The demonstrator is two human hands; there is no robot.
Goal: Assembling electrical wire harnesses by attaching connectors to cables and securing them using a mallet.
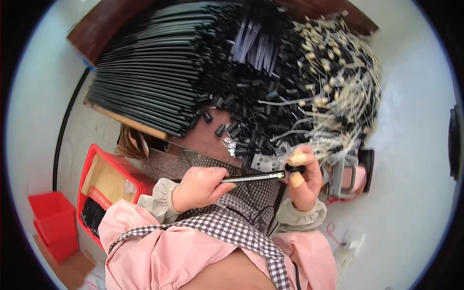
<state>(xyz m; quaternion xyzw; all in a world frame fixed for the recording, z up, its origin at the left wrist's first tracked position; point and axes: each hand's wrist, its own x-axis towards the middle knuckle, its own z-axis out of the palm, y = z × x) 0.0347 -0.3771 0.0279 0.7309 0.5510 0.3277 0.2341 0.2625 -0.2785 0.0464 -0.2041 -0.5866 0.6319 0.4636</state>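
Observation:
My left hand (200, 187) is closed round a long, thin black tube (255, 178) with a pale stripe along it. The tube lies nearly level above my lap, and its free end points to the right. Just past that end, my right hand (308, 187) pinches a small black cap (294, 169) between thumb and fingers. Tan tape covers some of those fingertips. The cap is close to the tube's end; whether they touch I cannot tell. Short black sleeves (256, 128) lie heaped on the table beyond my hands, with several white-tipped pieces (233, 146) at the near edge.
Long black tubes (140, 92) are stacked at the table's left. Clear strips (253, 46) lie at the back, and pale wires with cream connectors (338, 96) pile up on the right. A metal fixture (342, 179) stands beside my right hand. Red bins (91, 162) (54, 212) sit at the lower left.

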